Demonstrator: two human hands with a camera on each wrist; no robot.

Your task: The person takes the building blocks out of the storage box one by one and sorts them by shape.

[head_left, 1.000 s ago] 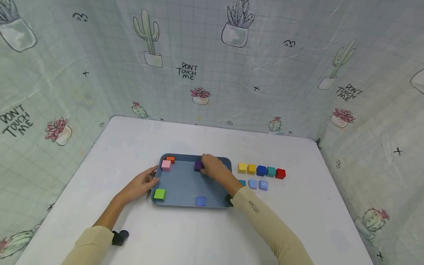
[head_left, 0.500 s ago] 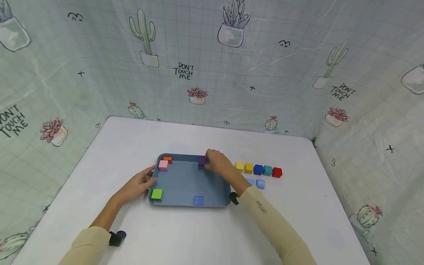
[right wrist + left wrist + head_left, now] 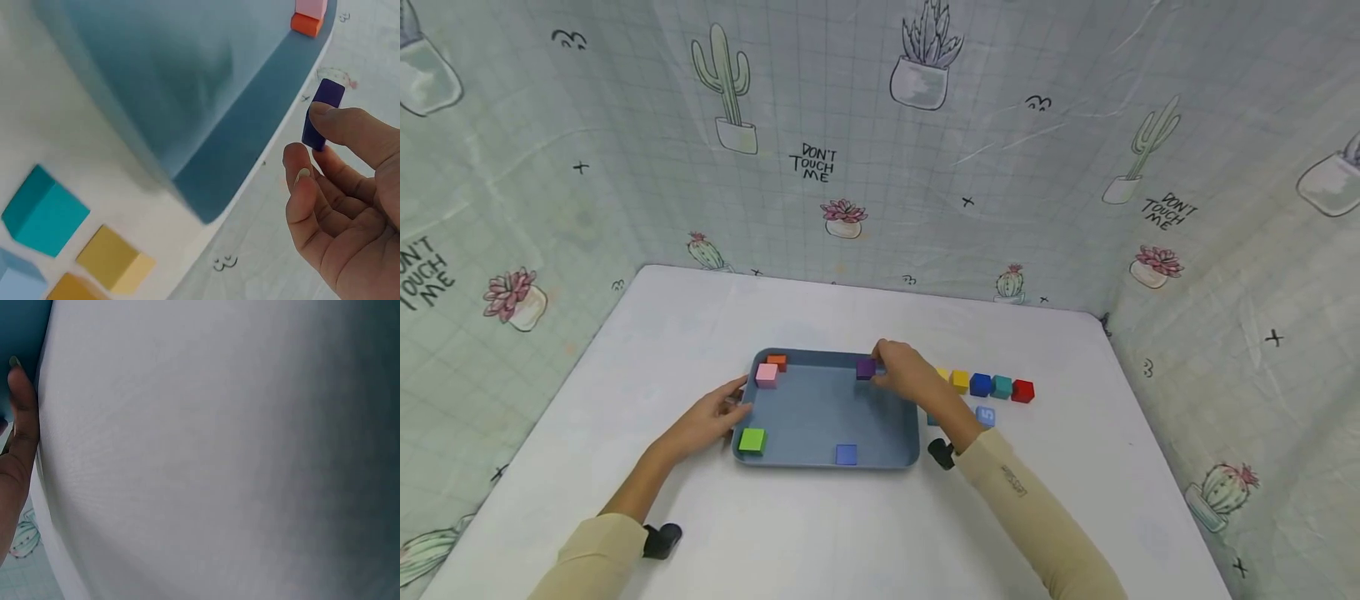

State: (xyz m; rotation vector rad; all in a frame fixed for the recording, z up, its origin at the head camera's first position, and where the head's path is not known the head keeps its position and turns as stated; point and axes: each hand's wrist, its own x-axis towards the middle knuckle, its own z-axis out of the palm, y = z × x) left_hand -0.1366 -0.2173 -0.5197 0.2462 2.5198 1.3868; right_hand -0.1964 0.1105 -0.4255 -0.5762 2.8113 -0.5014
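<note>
My right hand (image 3: 910, 371) pinches a purple block (image 3: 866, 369) between thumb and fingers, over the far right part of a blue-grey tray (image 3: 805, 417). In the right wrist view the purple block (image 3: 323, 112) stands out between the thumb and fingertips. My left hand (image 3: 711, 419) rests against the tray's left side, its fingers loosely bent. In the left wrist view the left thumb (image 3: 24, 403) lies at the tray's edge. Inside the tray are an orange block (image 3: 777, 362), a pink block (image 3: 767, 376), a green block (image 3: 752, 441) and a blue block (image 3: 846, 454).
Right of the tray, a row on the white table (image 3: 820, 533) holds yellow blocks (image 3: 959, 382), a dark blue block (image 3: 981, 384), a teal block (image 3: 1002, 387) and a red block (image 3: 1022, 391). A light blue block (image 3: 985, 416) sits nearer, partly covered by the right forearm.
My right hand has moved right along the tray's far side with the purple block. The left hand stays at the tray's left side; the head view has shifted slightly.
</note>
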